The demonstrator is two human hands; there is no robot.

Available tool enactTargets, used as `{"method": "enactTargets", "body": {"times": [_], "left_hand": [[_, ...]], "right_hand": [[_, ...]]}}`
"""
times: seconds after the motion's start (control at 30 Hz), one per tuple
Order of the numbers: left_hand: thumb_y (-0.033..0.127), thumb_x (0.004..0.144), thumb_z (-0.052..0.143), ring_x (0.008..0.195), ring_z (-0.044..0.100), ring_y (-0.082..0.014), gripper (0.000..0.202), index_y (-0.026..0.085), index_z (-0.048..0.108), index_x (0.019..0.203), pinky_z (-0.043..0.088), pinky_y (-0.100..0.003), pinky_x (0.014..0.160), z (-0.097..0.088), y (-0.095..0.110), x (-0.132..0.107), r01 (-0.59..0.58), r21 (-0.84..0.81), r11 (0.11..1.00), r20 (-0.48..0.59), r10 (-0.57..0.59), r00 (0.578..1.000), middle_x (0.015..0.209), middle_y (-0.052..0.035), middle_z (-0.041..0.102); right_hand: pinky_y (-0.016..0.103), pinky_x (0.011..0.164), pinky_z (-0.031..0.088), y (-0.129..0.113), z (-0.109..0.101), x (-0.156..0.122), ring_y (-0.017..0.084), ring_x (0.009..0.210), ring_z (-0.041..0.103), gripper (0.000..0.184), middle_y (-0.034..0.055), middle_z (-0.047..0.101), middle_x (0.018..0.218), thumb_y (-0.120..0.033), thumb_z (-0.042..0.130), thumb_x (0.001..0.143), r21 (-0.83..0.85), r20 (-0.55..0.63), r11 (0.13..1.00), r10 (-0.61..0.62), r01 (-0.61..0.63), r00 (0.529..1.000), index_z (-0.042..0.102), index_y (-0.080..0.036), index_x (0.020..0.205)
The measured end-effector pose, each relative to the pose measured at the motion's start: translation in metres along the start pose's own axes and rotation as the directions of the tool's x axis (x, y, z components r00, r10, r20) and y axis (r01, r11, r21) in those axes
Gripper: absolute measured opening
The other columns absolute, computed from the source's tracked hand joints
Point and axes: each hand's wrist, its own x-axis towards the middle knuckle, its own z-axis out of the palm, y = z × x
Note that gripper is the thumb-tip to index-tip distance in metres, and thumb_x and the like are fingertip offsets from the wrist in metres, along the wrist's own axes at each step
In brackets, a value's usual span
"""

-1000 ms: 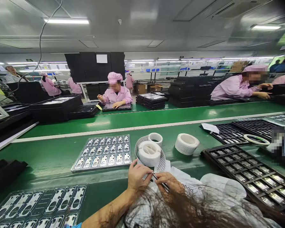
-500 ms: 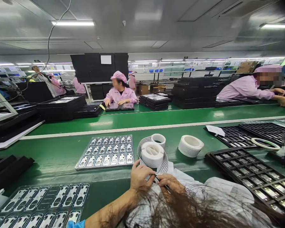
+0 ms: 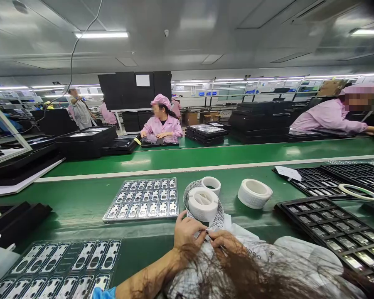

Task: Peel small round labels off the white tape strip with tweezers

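Observation:
My left hand is closed, its thumb and fingers pinched on something too small to make out. Close beside it, my right hand grips a thin black tool, perhaps tweezers, whose tip meets the left fingertips. Loose hair hides part of both hands. Just beyond them stands a white roll, with a strip of ring-shaped stickers running down toward my fingers. The strip also loops back around a smaller white ring. Another white roll stands apart to the right.
A clear tray of metal plates lies ahead on the green table; another plate tray is at front left. Black trays with small parts fill the right side. Across the bench, a co-worker in pink sits among black stacks.
My view has swung slightly left, so things sit further right in it. Both hands stay together at the strip, and less of the black tool shows between the fingers.

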Motion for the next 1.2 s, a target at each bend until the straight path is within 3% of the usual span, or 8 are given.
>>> {"method": "enactTargets", "body": {"times": [0.37,1.2], "left_hand": [[0.021,0.080,0.062,0.068,0.071,-0.0202,0.013,0.030,0.071,0.079,0.050,-0.054,0.105,0.0003,-0.0002,-0.0014,0.002,0.016,1.000,0.038,-0.002,0.999,0.070,0.0041,0.076],[0.023,0.083,0.063,0.070,0.071,-0.0190,0.012,0.030,0.072,0.085,0.050,-0.052,0.105,-0.0004,0.0009,-0.0007,-0.007,0.046,0.999,0.056,0.005,0.998,0.075,0.0042,0.077]], "right_hand": [[0.033,0.075,0.064,-0.0013,-0.0006,0.0011,0.019,0.087,0.069,0.019,0.0014,0.069,0.094,-0.007,0.055,0.089,0.022,0.025,1.000,-0.001,0.000,1.000,0.057,-0.025,0.089],[0.031,0.069,0.066,-0.0045,-0.0028,0.0069,0.022,0.080,0.071,0.020,0.0029,0.071,0.091,-0.008,0.060,0.088,0.017,-0.056,1.000,-0.025,0.026,0.998,0.059,-0.028,0.091]]}}
